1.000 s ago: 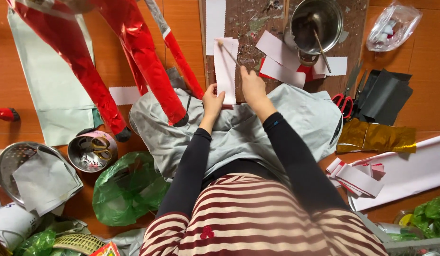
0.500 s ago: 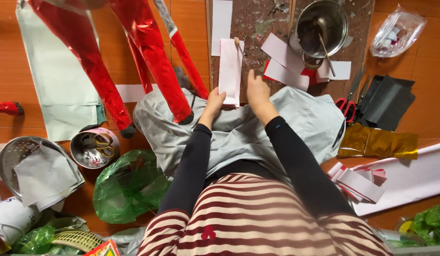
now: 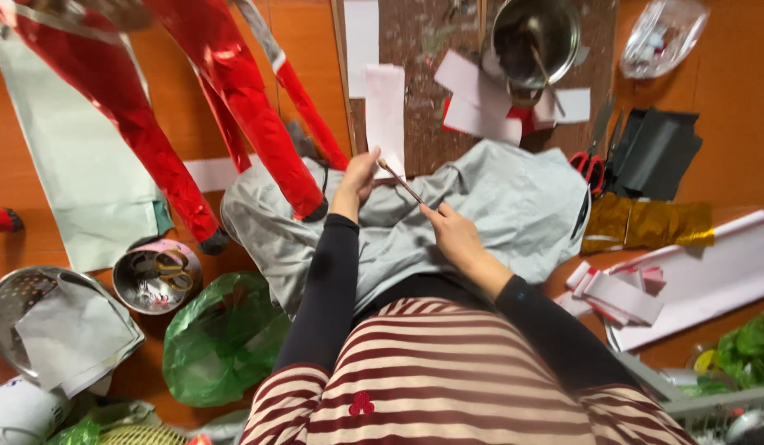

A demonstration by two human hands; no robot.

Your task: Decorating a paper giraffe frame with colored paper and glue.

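Scene: a floor workspace is seen from above, with a grey cloth [image 3: 481,214] spread over the lap as the landmark.
Left hand [image 3: 357,177]: closed, fingers curled at the far end of a thin stick [image 3: 402,183], at the cloth's upper-left edge.
Right hand [image 3: 452,233]: closed in a pinch on the stick's near end, resting on the cloth; the stick is held slanted between both hands, seemingly to steady it.
White paper strip [image 3: 385,115]: laid flat on a worn board [image 3: 431,91] just beyond the cloth, within reach of the stick's tip.
Metal pot [image 3: 534,37]: set farther up the board, past the cloth.
Red foil cones [image 3: 233,99]: lying left of the cloth.
Red-handled scissors [image 3: 592,161]: kept at the cloth's right edge.
Green plastic bag [image 3: 221,338]: crumpled below-left of the cloth.
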